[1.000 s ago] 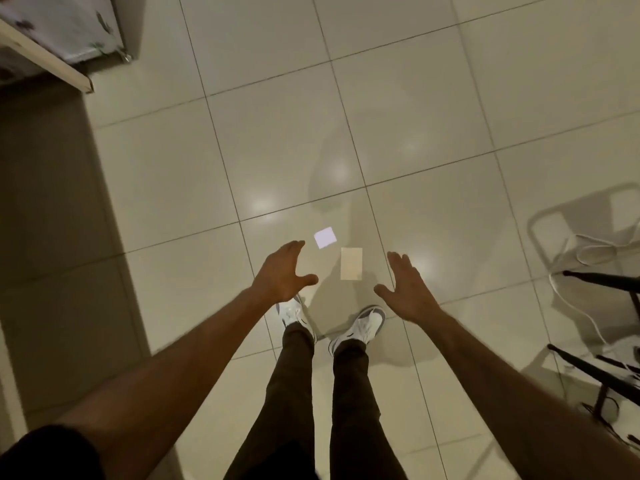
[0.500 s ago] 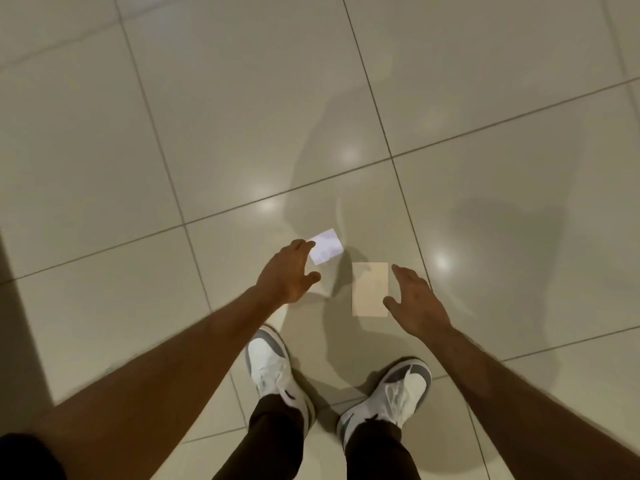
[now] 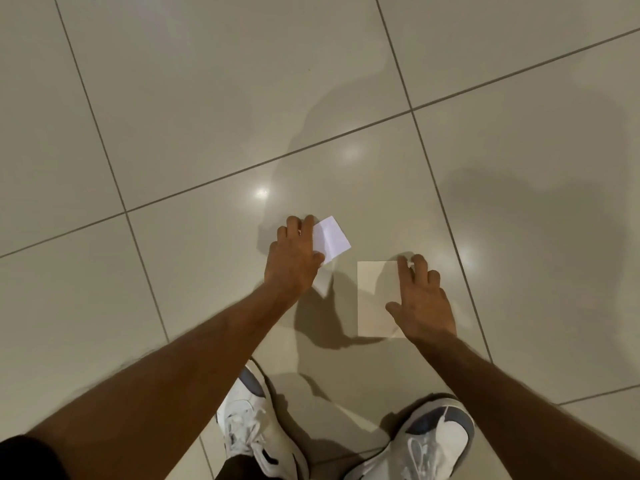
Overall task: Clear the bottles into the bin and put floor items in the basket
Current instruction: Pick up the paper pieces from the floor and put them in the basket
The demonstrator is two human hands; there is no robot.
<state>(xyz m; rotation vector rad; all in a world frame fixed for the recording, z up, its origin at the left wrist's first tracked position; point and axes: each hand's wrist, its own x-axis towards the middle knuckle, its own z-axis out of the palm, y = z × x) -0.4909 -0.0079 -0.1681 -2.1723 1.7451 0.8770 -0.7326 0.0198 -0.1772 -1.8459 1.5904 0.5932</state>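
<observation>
Both floor items lay on the tiled floor [image 3: 173, 133], uncollected. My left hand [image 3: 294, 258] pinched the white paper [image 3: 330, 240]; my right hand [image 3: 424, 306] rested, fingers spread, on the beige card [image 3: 375, 299]. Neither basket, bin nor bottles appeared; all deposits remained outstanding.

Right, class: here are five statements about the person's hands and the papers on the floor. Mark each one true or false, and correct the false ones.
1. The left hand is at the white folded paper. True.
2. The right hand rests on a bottle. False: it lies with spread fingers on the beige card; no bottle is in view.
3. The two papers overlap. False: bare tiled floor shows between them.
4. The white folded paper is smaller than the beige card. True.
5. A basket stands beside the right shoe. False: no basket is in view.
</observation>
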